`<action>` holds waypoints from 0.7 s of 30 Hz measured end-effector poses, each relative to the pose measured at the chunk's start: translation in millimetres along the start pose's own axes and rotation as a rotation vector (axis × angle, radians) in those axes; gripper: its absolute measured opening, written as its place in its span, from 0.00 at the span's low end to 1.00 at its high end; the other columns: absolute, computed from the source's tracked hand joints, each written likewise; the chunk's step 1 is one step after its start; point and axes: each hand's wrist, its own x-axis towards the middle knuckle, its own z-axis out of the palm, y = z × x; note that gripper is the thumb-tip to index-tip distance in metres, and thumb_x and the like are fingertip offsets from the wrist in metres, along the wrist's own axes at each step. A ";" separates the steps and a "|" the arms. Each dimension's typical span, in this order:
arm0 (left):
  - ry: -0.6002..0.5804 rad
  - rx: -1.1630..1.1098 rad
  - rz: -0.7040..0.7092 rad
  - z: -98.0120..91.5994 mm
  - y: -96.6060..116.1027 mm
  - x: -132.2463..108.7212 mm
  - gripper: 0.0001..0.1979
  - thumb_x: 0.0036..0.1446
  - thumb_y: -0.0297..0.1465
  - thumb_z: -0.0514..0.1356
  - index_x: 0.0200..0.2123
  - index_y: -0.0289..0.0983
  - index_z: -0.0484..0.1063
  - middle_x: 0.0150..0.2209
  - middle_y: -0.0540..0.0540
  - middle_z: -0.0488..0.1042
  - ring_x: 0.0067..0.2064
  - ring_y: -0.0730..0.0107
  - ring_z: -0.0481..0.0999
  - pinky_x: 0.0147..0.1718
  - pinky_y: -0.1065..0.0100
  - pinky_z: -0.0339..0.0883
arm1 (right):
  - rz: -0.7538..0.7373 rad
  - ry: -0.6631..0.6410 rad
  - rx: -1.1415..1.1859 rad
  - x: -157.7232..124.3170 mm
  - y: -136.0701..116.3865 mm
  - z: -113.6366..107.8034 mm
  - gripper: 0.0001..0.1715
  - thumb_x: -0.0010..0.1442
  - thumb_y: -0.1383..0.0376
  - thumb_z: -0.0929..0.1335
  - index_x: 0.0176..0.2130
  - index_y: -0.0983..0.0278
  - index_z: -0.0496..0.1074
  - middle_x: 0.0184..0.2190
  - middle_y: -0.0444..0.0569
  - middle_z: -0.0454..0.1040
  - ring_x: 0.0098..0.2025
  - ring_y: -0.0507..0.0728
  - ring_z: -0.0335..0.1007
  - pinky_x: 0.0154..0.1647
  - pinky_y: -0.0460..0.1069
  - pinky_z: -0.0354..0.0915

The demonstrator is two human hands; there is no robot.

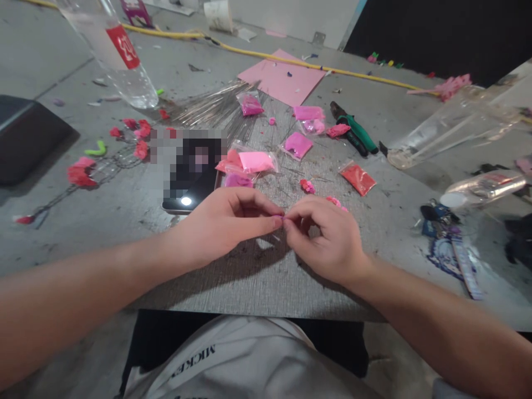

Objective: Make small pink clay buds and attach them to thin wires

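Observation:
My left hand [226, 224] and my right hand [326, 238] meet fingertip to fingertip over a grey board [257, 277] on my lap. Both pinch one tiny pink-purple piece [283, 219] between thumb and forefinger; it is too small to name. A bit of pink material [336, 201] shows behind my right knuckles. Just beyond my hands lie small clear bags of pink clay [254, 162], another pink bag [297, 145], a red bag [358, 178] and a small pink rolled flower [307, 186]. A phone [189, 191] lies by my left hand.
Green-handled pliers [355, 133] and a pink sheet [285, 77] lie further back. A bundle of thin wires [208, 108] fans out left of centre. Clear plastic bottles stand or lie at the upper left [120, 61] and right [449, 130]. Red flowers [81, 172] on wire lie left. Keys [446, 238] lie right.

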 end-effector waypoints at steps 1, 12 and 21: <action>-0.008 0.054 0.017 -0.9 1.4 -0.3 0.09 0.58 0.37 0.74 0.37 0.39 0.83 0.34 0.49 0.84 0.36 0.68 0.82 0.36 0.67 0.75 | 0.075 0.015 0.047 -0.9 1.7 -0.5 0.08 0.65 0.72 0.70 0.34 0.62 0.71 0.27 0.42 0.73 0.28 0.50 0.68 0.28 0.46 0.65; 0.040 1.098 0.610 -32.8 -8.6 19.6 0.13 0.70 0.35 0.61 0.38 0.38 0.84 0.43 0.41 0.84 0.49 0.51 0.82 0.55 0.52 0.72 | 0.207 0.019 0.093 0.4 6.7 -1.6 0.10 0.72 0.64 0.68 0.36 0.61 0.73 0.25 0.41 0.73 0.26 0.50 0.70 0.26 0.46 0.65; 0.343 1.121 0.463 -73.2 43.8 12.5 0.23 0.70 0.46 0.63 0.58 0.38 0.79 0.51 0.42 0.78 0.48 0.60 0.73 0.60 0.58 0.63 | 0.085 0.000 0.017 0.3 5.2 -3.5 0.15 0.64 0.69 0.71 0.28 0.61 0.64 0.21 0.37 0.64 0.21 0.46 0.59 0.22 0.43 0.58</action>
